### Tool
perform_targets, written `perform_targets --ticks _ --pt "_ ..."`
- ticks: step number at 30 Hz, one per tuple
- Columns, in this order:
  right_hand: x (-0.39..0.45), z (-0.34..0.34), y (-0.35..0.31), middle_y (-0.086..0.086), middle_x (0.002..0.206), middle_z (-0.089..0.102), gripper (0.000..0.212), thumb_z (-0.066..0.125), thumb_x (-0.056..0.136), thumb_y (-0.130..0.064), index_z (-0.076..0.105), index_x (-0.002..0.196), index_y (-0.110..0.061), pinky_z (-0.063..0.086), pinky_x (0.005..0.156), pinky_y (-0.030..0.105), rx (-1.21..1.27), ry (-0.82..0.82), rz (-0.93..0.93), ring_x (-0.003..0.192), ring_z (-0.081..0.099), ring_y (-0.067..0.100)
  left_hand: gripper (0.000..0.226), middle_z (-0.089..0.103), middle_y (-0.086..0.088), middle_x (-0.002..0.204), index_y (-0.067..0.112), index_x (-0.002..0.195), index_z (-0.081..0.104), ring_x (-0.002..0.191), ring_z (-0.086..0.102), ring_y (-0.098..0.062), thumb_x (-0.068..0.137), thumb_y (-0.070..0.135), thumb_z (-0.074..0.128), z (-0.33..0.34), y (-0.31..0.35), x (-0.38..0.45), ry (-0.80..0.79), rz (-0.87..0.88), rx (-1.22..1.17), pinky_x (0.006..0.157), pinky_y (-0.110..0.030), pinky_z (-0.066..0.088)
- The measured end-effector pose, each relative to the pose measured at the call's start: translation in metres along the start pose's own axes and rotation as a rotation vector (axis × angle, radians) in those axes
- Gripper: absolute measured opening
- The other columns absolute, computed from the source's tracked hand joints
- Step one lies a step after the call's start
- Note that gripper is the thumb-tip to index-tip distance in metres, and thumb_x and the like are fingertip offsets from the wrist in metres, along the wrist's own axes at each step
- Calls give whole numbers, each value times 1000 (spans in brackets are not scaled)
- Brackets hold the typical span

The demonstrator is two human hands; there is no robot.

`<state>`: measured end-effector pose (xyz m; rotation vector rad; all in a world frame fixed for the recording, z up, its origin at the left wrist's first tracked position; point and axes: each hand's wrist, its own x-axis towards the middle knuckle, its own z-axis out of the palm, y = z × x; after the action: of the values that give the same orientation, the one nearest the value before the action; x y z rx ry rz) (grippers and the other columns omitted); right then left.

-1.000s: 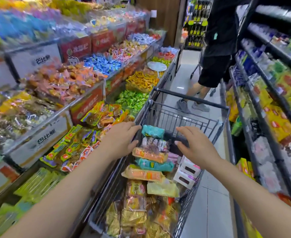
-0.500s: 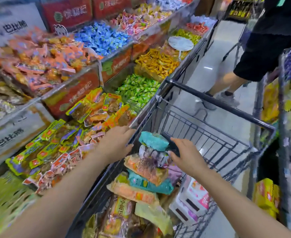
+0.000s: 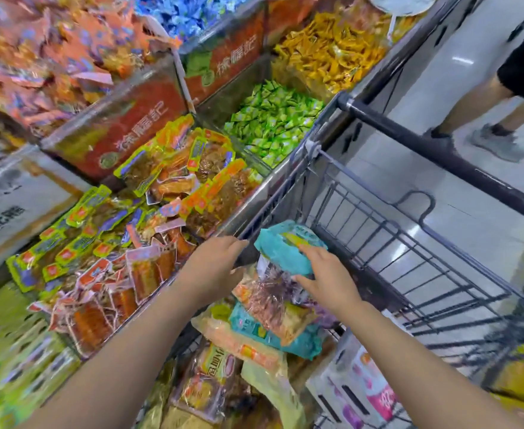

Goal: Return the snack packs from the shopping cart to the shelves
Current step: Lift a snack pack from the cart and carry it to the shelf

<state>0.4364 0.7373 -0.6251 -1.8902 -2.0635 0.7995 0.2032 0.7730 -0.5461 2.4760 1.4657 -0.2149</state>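
The teal snack pack (image 3: 288, 246) lies on top of the pile heaped in the shopping cart (image 3: 409, 243), at the pile's far end. It is pinched along its near edge by the right hand (image 3: 322, 274), fingers curled over it and thumb under. The pack looks light, soft and crinkly, probably slippery, so a hold across its middle would be safer. The left hand (image 3: 214, 264) hovers beside the cart's left rim, fingers relaxed. Half a second earlier, the right hand was only reaching beside the pack.
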Motion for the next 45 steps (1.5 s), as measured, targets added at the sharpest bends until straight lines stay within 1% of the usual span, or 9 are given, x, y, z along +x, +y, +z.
perform_targets --ticks 7,13,19,22,27,31,33,36,45 --pt "-42 13 29 12 127 58 64 81 73 -20 53 130 -12 51 92 50 37 100 -174 115 56 34 60 44 2 146 20 149 34 133 41 -17 99 52 40 18 22 4 -48 -191 -276 104 -31 36" --pt "-71 13 46 13 124 62 78 88 63 -17 46 128 -17 53 84 53 50 219 -245 110 61 35 69 41 -2 150 17 150 30 132 44 -18 96 57 40 30 53 13 -234 -300 -546 102 -32 38" --pt "-87 22 57 11 131 58 72 83 70 -11 46 130 -21 51 90 48 51 210 -289 120 55 36 30 54 10 112 31 119 42 99 53 -9 95 42 56 39 84 26 -226 -398 -841 87 -30 45" --pt "-95 28 57 10 133 56 55 76 79 -15 52 128 -19 50 94 50 34 171 -293 123 52 35 32 54 15 99 26 120 44 83 57 -2 94 31 61 44 84 29 -206 -404 -883 76 -27 49" --pt "-105 25 46 1 143 43 51 53 94 -41 43 140 -20 38 107 36 270 136 85 131 40 19 35 57 18 94 25 124 46 77 59 3 93 24 63 51 80 25 -185 -380 -927 63 -15 50" --pt "-111 22 33 -21 116 54 46 57 92 -42 42 134 -31 47 87 28 481 118 304 106 58 8 47 65 5 111 29 123 45 94 66 -14 87 18 72 57 79 5 -250 -336 -1015 86 -41 55" --pt "-116 25 25 -15 112 58 50 58 91 -43 41 136 -32 47 82 29 502 55 383 100 61 16 53 69 0 114 37 119 50 99 69 -20 75 30 80 62 76 -9 -282 -307 -1017 87 -49 55" --pt "-132 34 8 -4 115 63 55 64 85 -44 41 134 -32 49 83 31 549 67 430 99 62 19 56 66 2 119 46 116 46 102 68 -21 73 35 79 70 66 -38 -314 -234 -1040 89 -49 55" --pt "-226 64 -101 -17 120 61 55 72 83 -29 47 132 -31 49 96 32 655 403 455 108 57 -4 72 54 27 127 65 120 38 114 61 -15 63 50 81 58 22 -140 -283 107 -1143 95 -48 51"
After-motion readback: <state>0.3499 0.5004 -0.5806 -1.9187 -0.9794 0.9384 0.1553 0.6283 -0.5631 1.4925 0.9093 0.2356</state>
